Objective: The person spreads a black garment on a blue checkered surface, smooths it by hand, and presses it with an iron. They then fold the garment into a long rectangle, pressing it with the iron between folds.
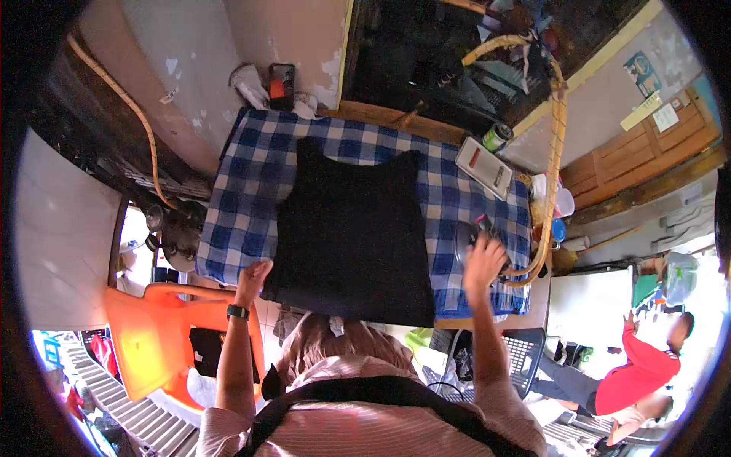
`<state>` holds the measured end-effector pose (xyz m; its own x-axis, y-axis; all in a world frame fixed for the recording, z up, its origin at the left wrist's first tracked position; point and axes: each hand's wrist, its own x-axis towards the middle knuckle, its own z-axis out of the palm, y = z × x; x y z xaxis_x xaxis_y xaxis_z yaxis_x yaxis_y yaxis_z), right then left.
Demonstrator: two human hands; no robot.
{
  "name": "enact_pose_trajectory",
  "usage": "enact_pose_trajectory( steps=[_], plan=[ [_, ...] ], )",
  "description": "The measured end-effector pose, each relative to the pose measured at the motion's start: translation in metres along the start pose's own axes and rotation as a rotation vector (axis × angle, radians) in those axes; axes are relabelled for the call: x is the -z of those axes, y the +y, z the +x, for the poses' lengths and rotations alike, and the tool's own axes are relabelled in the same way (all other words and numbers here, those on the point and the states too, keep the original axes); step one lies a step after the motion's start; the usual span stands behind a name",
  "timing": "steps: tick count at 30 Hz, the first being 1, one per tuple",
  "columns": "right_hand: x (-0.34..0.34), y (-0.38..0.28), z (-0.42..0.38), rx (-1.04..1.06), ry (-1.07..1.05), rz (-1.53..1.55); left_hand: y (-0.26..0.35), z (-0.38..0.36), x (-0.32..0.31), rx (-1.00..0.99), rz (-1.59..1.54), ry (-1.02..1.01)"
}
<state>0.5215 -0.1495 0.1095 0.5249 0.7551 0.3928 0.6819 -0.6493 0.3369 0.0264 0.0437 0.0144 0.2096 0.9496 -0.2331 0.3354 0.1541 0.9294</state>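
A black sleeveless top (354, 236) lies spread flat on a blue-and-white checked cloth (244, 175) that covers the table. At the top's lower left edge is my left hand (253, 280), its fingers closed at the fabric's side near the hem. To the right of the top, an iron (464, 242) rests on the checked cloth, apart from the garment. My right hand (484, 263) is closed over its handle, and the palm side is hidden. A yellow-wrapped cord (554, 167) loops down close to the iron.
A white tray (486, 169) and a green can (497, 137) stand at the back right. An orange chair (152, 343) is at my left. A black crate (525, 356) sits below the table's right side. A person in red (636, 369) is farther right.
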Motion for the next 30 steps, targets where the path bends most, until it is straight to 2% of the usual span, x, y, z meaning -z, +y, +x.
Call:
enact_pose_trajectory(
  steps=[1, 2, 3, 4, 5, 7, 8, 9, 10, 11, 12, 13, 14, 15, 16, 17, 19, 20, 21, 22, 23, 25, 26, 27, 28, 29, 30],
  plan=[
    [0.003, -0.025, -0.019, -0.055, -0.150, 0.241, 0.009, 0.005, -0.004, 0.060, 0.006, -0.041],
    [0.011, -0.049, -0.036, -0.023, -0.154, 0.426, 0.018, 0.011, -0.008, 0.119, 0.015, -0.083],
    [-0.026, -0.070, -0.067, 0.105, -0.014, 0.327, 0.028, 0.016, -0.012, 0.178, 0.025, -0.125],
    [-0.015, -0.093, -0.074, -0.142, -0.423, 0.550, 0.033, 0.021, -0.022, 0.222, 0.021, -0.130],
    [-0.011, -0.100, -0.070, -0.019, -0.467, 0.579, 0.038, 0.028, -0.028, 0.263, 0.019, -0.133],
    [-0.023, -0.097, -0.066, -0.083, -0.726, 0.916, 0.016, 0.037, -0.035, 0.213, -0.088, -0.176],
    [-0.022, -0.086, -0.060, -0.247, -0.977, 1.306, 0.023, 0.045, -0.033, 0.185, -0.139, -0.207],
    [-0.020, -0.074, -0.054, -0.625, -1.222, 1.740, 0.030, 0.054, -0.030, 0.159, -0.191, -0.239],
    [-0.020, -0.062, -0.048, -1.020, -1.414, 1.926, 0.068, 0.054, -0.016, 0.092, 0.078, -0.349],
    [0.000, -0.046, -0.032, -1.131, -1.452, 1.908, 0.117, 0.047, -0.003, 0.031, 0.342, -0.456],
    [0.034, -0.026, -0.016, -0.481, -1.194, 1.741, 0.190, 0.033, 0.007, 0.096, 0.187, -0.455],
    [0.067, -0.005, 0.000, -0.063, -0.798, 1.383, 0.219, 0.039, 0.019, 0.058, 0.250, -0.406],
    [0.082, 0.014, 0.019, 0.215, -0.439, 1.078, 0.242, 0.048, 0.030, 0.014, 0.318, -0.353],
    [0.140, 0.010, 0.055, -0.127, -0.498, 1.151, 0.271, 0.050, 0.033, -0.127, 0.289, -0.211],
    [0.162, 0.011, 0.087, -0.527, -0.523, 1.289, 0.298, 0.061, 0.032, -0.184, 0.186, -0.136],
    [0.163, 0.024, 0.103, -0.211, -0.177, 1.029, 0.325, 0.072, 0.030, -0.248, 0.088, -0.066],
    [0.184, 0.020, 0.150, -0.310, 0.060, 1.166, 0.374, 0.099, 0.012, -0.426, 0.045, 0.109],
    [0.184, 0.016, 0.176, -0.345, 0.141, 1.241, 0.393, 0.119, 0.006, -0.592, 0.046, 0.073],
    [0.181, 0.007, 0.198, -0.390, 0.179, 1.322, 0.400, 0.145, 0.001, -0.635, 0.045, 0.027],
    [0.180, -0.008, 0.229, -0.657, 0.137, 1.759, 0.401, 0.170, -0.004, -0.680, 0.045, -0.019],
    [0.144, -0.006, 0.248, -0.377, 0.178, 1.679, 0.397, 0.198, -0.009, -0.676, 0.044, -0.018],
    [0.114, -0.028, 0.273, -0.379, 0.189, 1.510, 0.380, 0.247, -0.024, -0.698, -0.089, -0.162],
    [0.092, -0.033, 0.283, -0.364, 0.083, 1.556, 0.378, 0.259, -0.029, -0.697, -0.087, -0.163],
    [0.066, -0.041, 0.291, -0.349, -0.029, 1.598, 0.375, 0.270, -0.034, -0.571, 0.124, -0.120],
    [0.034, -0.054, 0.299, -0.512, -0.059, 1.577, 0.368, 0.285, -0.041, -0.437, 0.332, -0.076],
    [0.008, -0.064, 0.306, -0.578, -0.194, 1.646, 0.333, 0.327, -0.050, -0.768, 0.544, 0.082],
    [-0.020, -0.072, 0.311, -0.537, -0.283, 1.560, 0.311, 0.348, -0.061, -0.823, 0.630, 0.110]
  ],
)
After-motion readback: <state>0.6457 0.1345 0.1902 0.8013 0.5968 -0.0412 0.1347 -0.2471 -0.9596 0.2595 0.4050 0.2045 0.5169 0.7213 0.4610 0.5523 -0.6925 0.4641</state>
